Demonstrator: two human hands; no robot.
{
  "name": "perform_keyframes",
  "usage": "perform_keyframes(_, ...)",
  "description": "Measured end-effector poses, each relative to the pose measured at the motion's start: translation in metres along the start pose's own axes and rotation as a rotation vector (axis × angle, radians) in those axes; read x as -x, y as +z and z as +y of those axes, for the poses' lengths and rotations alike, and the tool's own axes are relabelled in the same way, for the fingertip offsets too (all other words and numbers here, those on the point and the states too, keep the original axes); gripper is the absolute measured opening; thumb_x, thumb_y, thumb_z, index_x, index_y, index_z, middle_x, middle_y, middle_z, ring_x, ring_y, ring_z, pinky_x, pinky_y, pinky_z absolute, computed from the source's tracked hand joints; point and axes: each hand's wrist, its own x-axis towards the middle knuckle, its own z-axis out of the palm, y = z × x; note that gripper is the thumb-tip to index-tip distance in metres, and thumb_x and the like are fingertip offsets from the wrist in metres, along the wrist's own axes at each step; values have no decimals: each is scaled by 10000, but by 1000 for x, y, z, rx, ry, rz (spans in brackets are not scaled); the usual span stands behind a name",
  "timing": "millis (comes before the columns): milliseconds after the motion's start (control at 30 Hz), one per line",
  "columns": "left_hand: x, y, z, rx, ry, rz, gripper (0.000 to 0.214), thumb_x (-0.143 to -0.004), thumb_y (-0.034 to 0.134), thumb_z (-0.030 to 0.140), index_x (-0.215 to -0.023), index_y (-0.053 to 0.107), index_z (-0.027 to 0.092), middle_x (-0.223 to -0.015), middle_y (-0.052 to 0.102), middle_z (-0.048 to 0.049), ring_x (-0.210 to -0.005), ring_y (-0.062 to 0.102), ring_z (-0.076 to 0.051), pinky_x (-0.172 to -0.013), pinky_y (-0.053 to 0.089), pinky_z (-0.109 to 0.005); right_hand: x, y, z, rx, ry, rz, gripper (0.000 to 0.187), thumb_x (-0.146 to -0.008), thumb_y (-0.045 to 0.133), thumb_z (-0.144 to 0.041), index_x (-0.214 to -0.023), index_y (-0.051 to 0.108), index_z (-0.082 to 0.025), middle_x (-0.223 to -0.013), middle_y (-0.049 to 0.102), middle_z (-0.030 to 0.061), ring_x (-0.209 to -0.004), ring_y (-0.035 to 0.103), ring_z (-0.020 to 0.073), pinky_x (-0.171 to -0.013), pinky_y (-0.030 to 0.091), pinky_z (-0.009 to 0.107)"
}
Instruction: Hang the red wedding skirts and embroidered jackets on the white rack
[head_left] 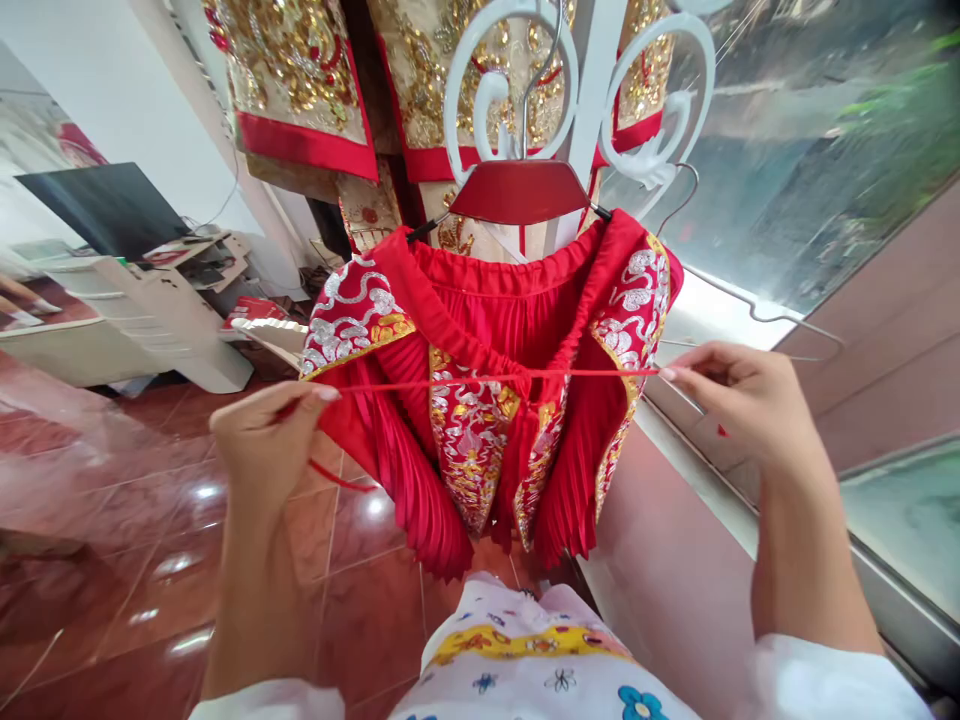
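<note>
A red pleated skirt [420,460] with silver and gold embroidered panels hangs in front of me from a hanger with a dark red middle [521,192]. Across its waistband runs a thin red drawstring [465,380], stretched taut from side to side. My left hand [266,435] pinches the left length of this cord, and a loose tail dangles below the fingers. The right length is pinched between the thumb and fingers of my right hand [750,405]. At the front middle of the waistband the cord meets in what looks like a knot.
Behind the skirt, gold-sequinned garments [292,70] with red hems hang by a white scrolled metal rack [457,90]. Bare wire hangers [772,318] are at the right, by a window [795,190]. A desk [150,330] with a monitor [105,210] stands at the left, where another person's hand [22,295] shows.
</note>
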Motion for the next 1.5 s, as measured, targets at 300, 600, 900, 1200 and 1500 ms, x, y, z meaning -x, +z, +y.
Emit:
perform_keyframes(300, 16, 34, 11, -434, 291, 300, 101, -760, 599, 258, -771, 638, 165, -745, 622, -47, -718, 550, -188, -721, 394, -350, -2, 40, 3, 515, -320, 298, 86, -782, 553, -224, -807, 628, -189, -883, 652, 76, -837, 553, 229, -731, 398, 366)
perform_keyframes(600, 27, 133, 77, -61, 148, -252, 262, -842, 509, 220, -1095, 515, 151, -1034, 611, -117, -930, 602, -218, -813, 468, -337, -17, 105, -39, 777, -475, 142, 159, -858, 507, -280, -836, 615, -167, -829, 656, 89, -825, 539, 244, -748, 339, 374)
perform_keyframes(900, -6, 121, 85, 617, -161, -515, 102, -800, 488, 162, -894, 469, 195, -566, 436, 71, -401, 361, -56, -414, 287, -180, -31, 104, -48, 261, -233, 105, 159, -850, 421, -154, -827, 579, -154, -735, 635, 63, -626, 530, 164, -595, 340, 284)
perform_keyframes(1200, -52, 71, 85, 263, 180, -314, 162, -749, 608, 207, -678, 465, 180, -461, 396, 78, -419, 319, -55, -457, 257, -203, -48, 63, -56, 96, -297, 150, 213, -784, 574, -276, -611, 526, -159, -492, 462, -31, -471, 367, 74, -489, 270, 243)
perform_keyframes(1500, -55, 41, 61, 121, 330, -605, 92, -770, 585, 278, -769, 659, 224, -618, 588, 12, -498, 470, -96, -485, 360, -231, -72, 35, -49, 265, -245, -239, 86, -683, 609, -198, -727, 679, -174, -466, 513, -33, -425, 400, 75, -446, 299, 253)
